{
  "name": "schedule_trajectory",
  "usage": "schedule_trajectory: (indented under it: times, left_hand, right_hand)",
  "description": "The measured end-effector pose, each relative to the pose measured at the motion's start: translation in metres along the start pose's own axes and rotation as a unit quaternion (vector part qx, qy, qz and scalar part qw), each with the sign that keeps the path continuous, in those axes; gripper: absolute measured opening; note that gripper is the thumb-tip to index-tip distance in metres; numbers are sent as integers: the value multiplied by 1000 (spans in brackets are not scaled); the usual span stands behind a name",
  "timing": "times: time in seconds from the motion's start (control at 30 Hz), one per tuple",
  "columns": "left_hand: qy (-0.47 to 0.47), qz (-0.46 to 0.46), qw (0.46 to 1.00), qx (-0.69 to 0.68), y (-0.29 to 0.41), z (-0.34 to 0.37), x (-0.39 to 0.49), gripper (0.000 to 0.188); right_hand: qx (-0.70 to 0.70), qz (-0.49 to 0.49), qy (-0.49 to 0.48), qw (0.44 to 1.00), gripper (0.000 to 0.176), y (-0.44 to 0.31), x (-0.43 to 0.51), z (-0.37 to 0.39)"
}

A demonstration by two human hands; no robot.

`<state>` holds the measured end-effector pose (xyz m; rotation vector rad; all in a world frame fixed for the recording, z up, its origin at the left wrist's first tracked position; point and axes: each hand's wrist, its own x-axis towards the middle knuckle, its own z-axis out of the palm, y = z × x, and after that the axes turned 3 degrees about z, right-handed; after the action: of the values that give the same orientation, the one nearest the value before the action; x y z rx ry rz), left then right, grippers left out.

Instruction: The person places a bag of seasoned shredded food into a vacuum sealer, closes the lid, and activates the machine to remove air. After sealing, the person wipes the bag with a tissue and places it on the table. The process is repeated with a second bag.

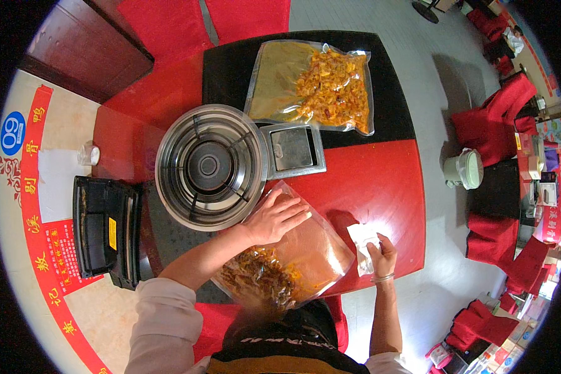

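Observation:
My left hand (278, 219) lies flat on the upper part of a clear plastic pouch (320, 240), fingers a little apart. Dark brown food (262, 276) fills the pouch's lower end, at the table's near edge. Pinched between the fingers of my right hand (384, 257) is a crumpled white tissue (362, 245), just right of the pouch. Farther back lies a second plastic pouch (276, 79), flat, with orange-brown chunky food (334, 89) in its right half.
A round metal stove well (165, 163) is set into the red and black table (378, 177), beside a square metal recess (321, 149). Left stands a black vacuum sealer (93, 229), its lid raised. A glass cup (89, 154) is near the wall. Red-covered chairs (248, 18) and a bin (465, 170) surround the table.

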<state>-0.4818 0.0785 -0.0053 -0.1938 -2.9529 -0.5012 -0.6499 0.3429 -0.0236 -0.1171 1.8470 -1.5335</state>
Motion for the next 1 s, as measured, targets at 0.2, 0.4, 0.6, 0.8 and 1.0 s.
schedule_trajectory:
  times: [0.2,0.4,0.6,0.8,1.0]
  left_hand:
    - [34,-4,999,-4,-1,6,-1,48]
    - [64,-8,998,10,-4,13,3,38]
    - [76,-4,997,23,-2,13,-2,30]
    - [202,-58,978,-4,3,2,-5,30]
    - [162,-77,982,-61,-17,8,14,46]
  right_hand:
    - [-103,-38,-9,994,26,-26,24,36]
    - [-187,-132,-72,971,29,-36,81,115]
    - [-327,-174,-200,907,33,-34,90,156]
    - [-290,-125,-267,910,28,-33,95,155]
    - [-294,-139,-272,906,25,-33,96,155]
